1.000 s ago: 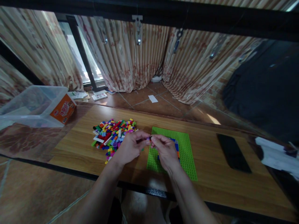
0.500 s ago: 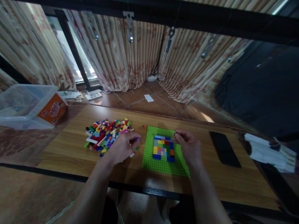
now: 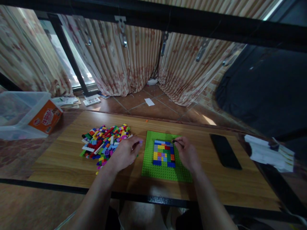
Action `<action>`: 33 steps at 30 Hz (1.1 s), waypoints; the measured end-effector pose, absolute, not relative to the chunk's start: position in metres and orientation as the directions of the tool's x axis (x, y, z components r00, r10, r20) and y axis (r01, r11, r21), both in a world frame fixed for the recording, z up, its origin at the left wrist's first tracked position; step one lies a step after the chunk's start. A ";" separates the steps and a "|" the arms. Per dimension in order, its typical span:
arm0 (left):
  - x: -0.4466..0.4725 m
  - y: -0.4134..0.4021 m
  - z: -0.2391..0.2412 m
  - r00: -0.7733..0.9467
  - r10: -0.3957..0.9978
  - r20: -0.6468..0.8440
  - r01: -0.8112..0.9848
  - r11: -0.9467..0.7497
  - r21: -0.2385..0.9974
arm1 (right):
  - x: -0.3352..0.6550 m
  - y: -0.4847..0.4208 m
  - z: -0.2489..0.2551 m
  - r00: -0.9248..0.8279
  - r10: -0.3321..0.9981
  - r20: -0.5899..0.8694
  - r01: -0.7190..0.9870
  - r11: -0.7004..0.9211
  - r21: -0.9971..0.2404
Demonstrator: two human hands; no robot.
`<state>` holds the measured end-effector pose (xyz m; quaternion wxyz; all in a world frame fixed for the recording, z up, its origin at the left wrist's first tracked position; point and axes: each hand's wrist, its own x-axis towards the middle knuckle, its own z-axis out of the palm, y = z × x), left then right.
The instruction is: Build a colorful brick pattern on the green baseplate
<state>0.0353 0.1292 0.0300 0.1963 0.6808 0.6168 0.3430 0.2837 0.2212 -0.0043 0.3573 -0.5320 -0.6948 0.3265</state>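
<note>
My left hand (image 3: 125, 154) is closed in a pinch around a small purple brick (image 3: 140, 141), over the table between the brick pile and the baseplate. My right hand (image 3: 187, 154) pinches a small dark brick (image 3: 174, 141) at the upper right corner of a built block pattern (image 3: 165, 147). Whether that brick touches the pattern, I cannot tell. Blue, yellow, red, green and orange bricks make up the pattern, which sits on a green studded baseplate (image 3: 149, 169). Left of it lies a heap of mixed loose bricks (image 3: 105, 140), partly covered by my left hand.
A black phone (image 3: 225, 151) lies on the wooden table (image 3: 72, 159) at the right, with white papers (image 3: 266, 152) beyond it. A clear plastic bin (image 3: 16, 127) with an orange label stands at the far left. Patterned curtains (image 3: 136, 60) hang behind.
The view has shifted, so the scene sits farther left. My right hand has brought the dark brick a little closer to the pattern's corner. My left hand still holds the purple brick.
</note>
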 end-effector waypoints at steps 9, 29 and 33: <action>0.034 0.130 0.026 0.002 0.973 0.229 0.690 -0.167 0.704 | 0.285 0.221 -0.007 -0.238 0.958 0.157 0.525 0.263 -0.810; 0.037 0.131 0.026 0.013 0.975 0.222 0.708 -0.166 0.687 | 0.289 0.228 -0.013 -0.225 0.964 0.143 0.495 0.240 -0.835; 0.039 0.131 0.027 0.019 0.976 0.218 0.715 -0.166 0.680 | 0.290 0.232 -0.014 -0.238 0.962 0.137 0.506 0.243 -0.828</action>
